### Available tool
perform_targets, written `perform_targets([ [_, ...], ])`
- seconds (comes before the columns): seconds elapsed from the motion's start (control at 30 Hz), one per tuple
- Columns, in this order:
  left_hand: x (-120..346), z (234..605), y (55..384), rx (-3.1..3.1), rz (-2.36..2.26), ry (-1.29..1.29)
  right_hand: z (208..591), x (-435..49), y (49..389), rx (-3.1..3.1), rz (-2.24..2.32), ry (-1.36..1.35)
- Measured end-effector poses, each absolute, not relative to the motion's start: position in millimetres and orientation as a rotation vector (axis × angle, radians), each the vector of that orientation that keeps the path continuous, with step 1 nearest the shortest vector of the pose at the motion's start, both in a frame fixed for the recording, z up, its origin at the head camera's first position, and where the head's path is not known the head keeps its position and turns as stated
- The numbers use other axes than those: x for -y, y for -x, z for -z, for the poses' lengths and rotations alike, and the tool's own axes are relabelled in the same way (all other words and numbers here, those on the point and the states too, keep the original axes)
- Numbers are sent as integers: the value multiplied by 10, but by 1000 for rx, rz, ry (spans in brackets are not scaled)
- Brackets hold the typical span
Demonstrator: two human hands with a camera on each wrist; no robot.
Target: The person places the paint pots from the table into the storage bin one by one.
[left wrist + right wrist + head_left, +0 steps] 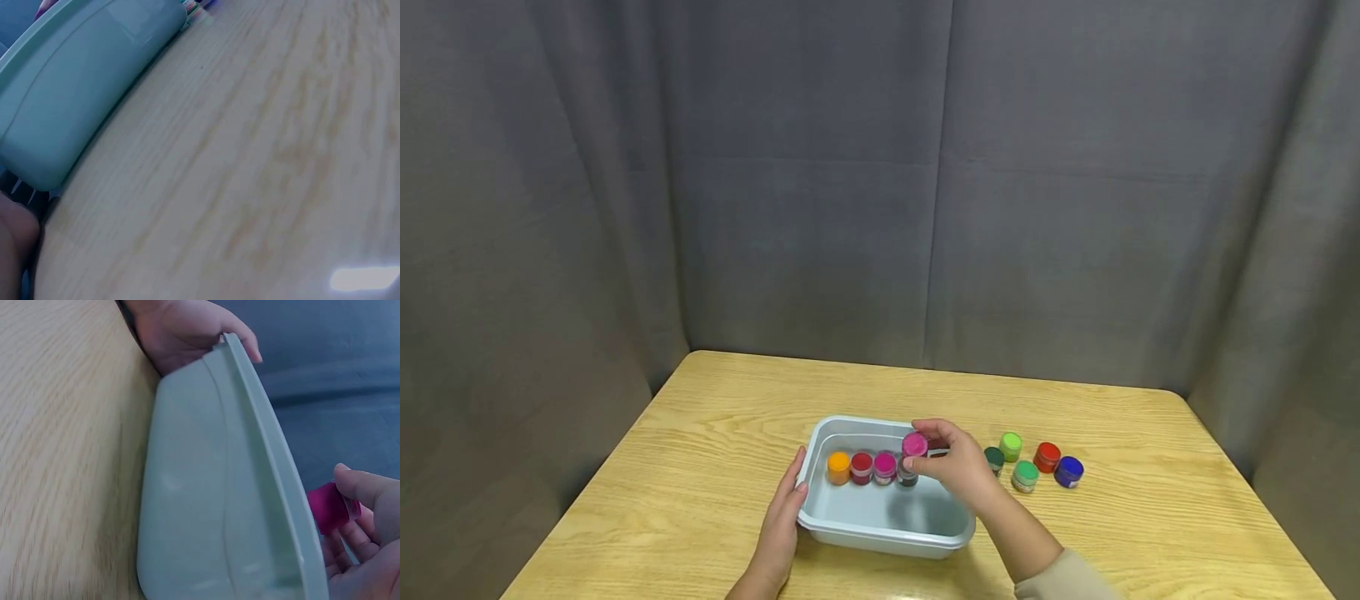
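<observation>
My right hand (pixel 961 468) pinches a small paint jar with a magenta lid (pixel 914 443) between thumb and fingers, above the right half of a pale blue-grey plastic tub (pixel 880 540). In the right wrist view that magenta jar (pixel 327 508) shows just past the tub's rim. Inside the tub stand jars in a row: orange (pixel 838 468), dark red (pixel 861 468), magenta (pixel 884 468) and dark grey (pixel 907 477), the last partly covered by the held jar. At the tub's left end my left hand (pixel 778 533) grips the wall, thumb at the rim and fingers along the outside.
Right of the tub, on the wooden table (pixel 700 467), are more jars: dark green (pixel 995 459), lime green (pixel 1011 446), mint green (pixel 1025 476), red (pixel 1047 457) and blue (pixel 1069 472). Grey curtains (pixel 820 208) hang behind the table and at both sides.
</observation>
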State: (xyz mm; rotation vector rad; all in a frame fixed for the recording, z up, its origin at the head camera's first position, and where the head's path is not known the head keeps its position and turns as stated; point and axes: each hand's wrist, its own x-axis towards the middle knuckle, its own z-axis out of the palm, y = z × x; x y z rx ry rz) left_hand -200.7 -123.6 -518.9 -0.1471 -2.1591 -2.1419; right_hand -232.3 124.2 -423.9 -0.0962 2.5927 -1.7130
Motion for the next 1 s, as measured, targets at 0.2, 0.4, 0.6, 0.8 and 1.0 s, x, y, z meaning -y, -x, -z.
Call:
perform_targets([
  [0.2,1241,5191,2012,2163,2134,151,4302,-1046,2405,-2520,1676,187],
  [0.4,1233,5182,2007,2178,2128,154,4340,-851,2447,-2438,1649,283],
  [0.6,1237,5182,2014,2199,2131,147,4419,-664,2503,-2390,1686,356],
  [0.8,1250,5201,2030,2201,2154,133,4508,-540,2549,-2417,1609,361],
  [1.0,1251,5220,2042,2185,2140,144,4542,-454,2558,-2476,1499,393],
])
